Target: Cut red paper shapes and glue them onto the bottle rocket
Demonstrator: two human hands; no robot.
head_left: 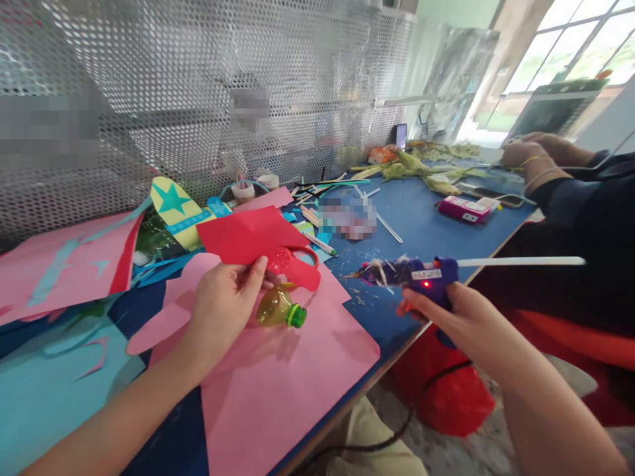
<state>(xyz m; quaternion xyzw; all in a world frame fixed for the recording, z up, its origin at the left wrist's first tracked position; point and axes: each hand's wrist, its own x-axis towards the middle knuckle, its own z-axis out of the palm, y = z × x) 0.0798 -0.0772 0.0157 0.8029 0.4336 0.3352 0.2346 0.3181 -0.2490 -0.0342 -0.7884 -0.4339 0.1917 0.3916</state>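
My left hand (pixel 223 307) is closed on a small yellowish plastic bottle (pixel 276 308) with a green cap, together with a piece of red paper (pixel 251 235) that sticks up behind the bottle. My right hand (pixel 459 314) grips a blue hot glue gun (pixel 421 273) whose red light is on. A white glue stick (pixel 520 261) juts out of its back toward the right. The gun's nozzle points left, a short way from the bottle. Red-handled scissors (pixel 297 264) lie on the pink paper (pixel 278 377) just behind the bottle.
The blue table (pixel 421 218) is strewn with pink, red and light blue paper sheets, paper scraps, sticks and corn husks (pixel 417 165). A pink box (pixel 466 208) lies at the right. Another person's hands (pixel 533 155) work at the far right. A perforated metal screen (pixel 198 86) stands behind.
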